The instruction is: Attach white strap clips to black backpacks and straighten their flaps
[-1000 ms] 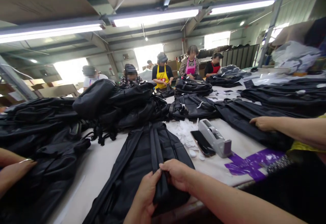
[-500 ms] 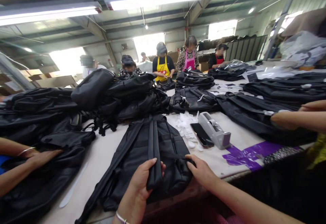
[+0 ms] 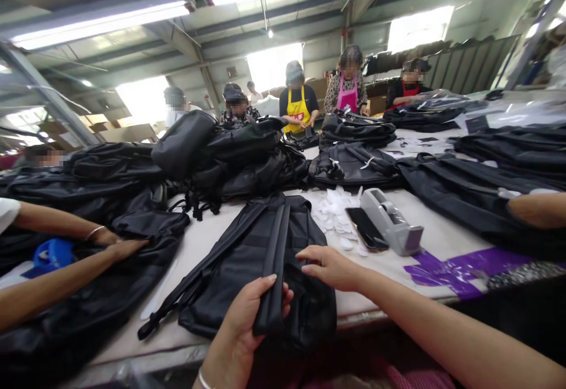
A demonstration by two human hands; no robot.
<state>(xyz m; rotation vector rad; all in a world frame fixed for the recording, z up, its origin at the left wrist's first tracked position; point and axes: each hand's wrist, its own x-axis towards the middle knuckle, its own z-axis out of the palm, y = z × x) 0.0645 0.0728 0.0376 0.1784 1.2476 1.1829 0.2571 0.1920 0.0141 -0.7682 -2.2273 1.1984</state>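
A black backpack (image 3: 221,286) lies in front of me on the white-covered table. My left hand (image 3: 250,309) is closed around one of its shoulder straps (image 3: 277,241), near the strap's lower end, thumb on top and fingertips showing at the far side. Over the bag's right part is my right hand (image 3: 329,265), its fingers stretched toward the strap and holding nothing that I can see. A second strap (image 3: 181,289) trails off the bag's left side. The underside of the bag is hidden.
Right of the bag are white paper-like pieces (image 3: 331,212), a phone (image 3: 366,230), a grey tape dispenser (image 3: 391,224) and purple tape (image 3: 446,268). Black bags (image 3: 230,153) are piled behind. Co-workers' hands reach in from left (image 3: 112,244) and right (image 3: 537,209).
My right hand has let go of the bag's right edge and moved up and left toward the strap. My left hand keeps its grip on the strap. The view has shifted left.
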